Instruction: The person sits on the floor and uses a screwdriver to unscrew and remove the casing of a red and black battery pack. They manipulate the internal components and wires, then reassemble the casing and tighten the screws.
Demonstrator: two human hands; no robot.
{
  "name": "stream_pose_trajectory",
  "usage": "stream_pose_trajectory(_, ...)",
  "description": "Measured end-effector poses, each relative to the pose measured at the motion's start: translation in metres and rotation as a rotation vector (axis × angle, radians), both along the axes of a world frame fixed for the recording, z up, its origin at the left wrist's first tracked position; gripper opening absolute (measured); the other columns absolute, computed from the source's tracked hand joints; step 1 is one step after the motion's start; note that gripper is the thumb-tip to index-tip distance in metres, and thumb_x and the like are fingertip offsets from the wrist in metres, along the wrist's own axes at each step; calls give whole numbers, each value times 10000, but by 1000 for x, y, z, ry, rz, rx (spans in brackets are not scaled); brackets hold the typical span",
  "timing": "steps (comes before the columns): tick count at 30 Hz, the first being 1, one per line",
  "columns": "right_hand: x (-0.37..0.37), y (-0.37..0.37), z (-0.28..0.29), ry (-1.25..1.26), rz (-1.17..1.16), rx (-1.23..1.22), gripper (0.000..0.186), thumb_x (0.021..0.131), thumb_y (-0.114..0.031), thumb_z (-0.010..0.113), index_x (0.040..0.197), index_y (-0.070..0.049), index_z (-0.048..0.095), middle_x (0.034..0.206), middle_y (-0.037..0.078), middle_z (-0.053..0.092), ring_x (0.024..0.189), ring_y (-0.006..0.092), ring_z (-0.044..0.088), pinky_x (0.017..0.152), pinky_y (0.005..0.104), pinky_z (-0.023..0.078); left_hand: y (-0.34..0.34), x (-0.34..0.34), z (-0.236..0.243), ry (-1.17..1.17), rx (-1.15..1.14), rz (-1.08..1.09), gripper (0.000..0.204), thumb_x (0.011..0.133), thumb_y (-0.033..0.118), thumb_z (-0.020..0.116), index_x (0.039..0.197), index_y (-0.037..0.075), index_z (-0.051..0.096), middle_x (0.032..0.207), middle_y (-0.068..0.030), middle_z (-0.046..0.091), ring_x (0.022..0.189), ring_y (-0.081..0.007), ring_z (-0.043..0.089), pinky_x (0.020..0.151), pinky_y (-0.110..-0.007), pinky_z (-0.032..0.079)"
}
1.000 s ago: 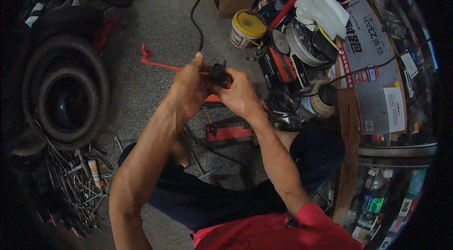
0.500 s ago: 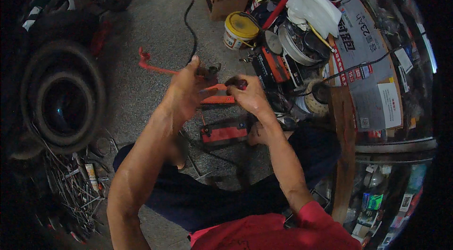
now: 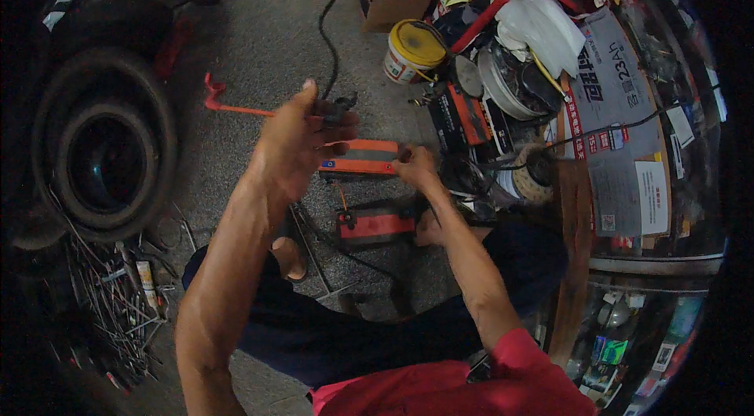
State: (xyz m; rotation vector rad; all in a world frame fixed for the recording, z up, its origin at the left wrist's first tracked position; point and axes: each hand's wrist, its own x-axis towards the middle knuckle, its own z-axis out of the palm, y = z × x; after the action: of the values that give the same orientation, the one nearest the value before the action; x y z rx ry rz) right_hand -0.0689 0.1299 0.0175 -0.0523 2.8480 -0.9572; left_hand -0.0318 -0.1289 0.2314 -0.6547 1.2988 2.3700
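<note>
My left hand (image 3: 294, 129) is raised left of an orange-and-grey battery (image 3: 365, 155), thumb up and fingers pointing right. A dark clip-like piece (image 3: 342, 105) sits between thumb and fingers, its grip partly hidden. From behind this hand a thin orange rod or lead (image 3: 243, 110) runs left to a red hooked end (image 3: 213, 91). At the battery's right end my right hand (image 3: 419, 169) pinches, its fingertips on a small dark thing too unclear to name. Nearer me lies a second battery (image 3: 377, 225), red and black on top.
A black cable (image 3: 334, 39) crosses the floor toward my left hand. Tires (image 3: 51, 145) and thin metal rods (image 3: 118, 298) lie at left. To the right are a yellow-lidded bucket (image 3: 416, 47), another battery (image 3: 471, 113), flattened cardboard (image 3: 628, 94) and a glass case (image 3: 628, 322).
My left hand has shifted left with the dark piece and orange rod, uncovering more of the battery. My right hand has moved down to the battery's right end. The view has shifted slightly.
</note>
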Motion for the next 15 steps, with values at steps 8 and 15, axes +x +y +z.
stream_pose_trajectory(8,3,-9,-16,53,177,258,228,764,-201,709,897,-19,676,874,202,675,845,386,655,736,472,525,-4,-5,0,25,38,-2,436,976,486,424,971,66,540,1015,-182,659,920,-271,616,819,-397,443)
stream_pose_trajectory(15,6,-4,-11,37,219,325,215,789,-191,703,892,-7,665,858,194,677,830,387,649,738,452,512,-12,-9,2,59,41,-2,422,982,477,415,925,79,542,999,-180,661,903,-260,608,813,-389,439)
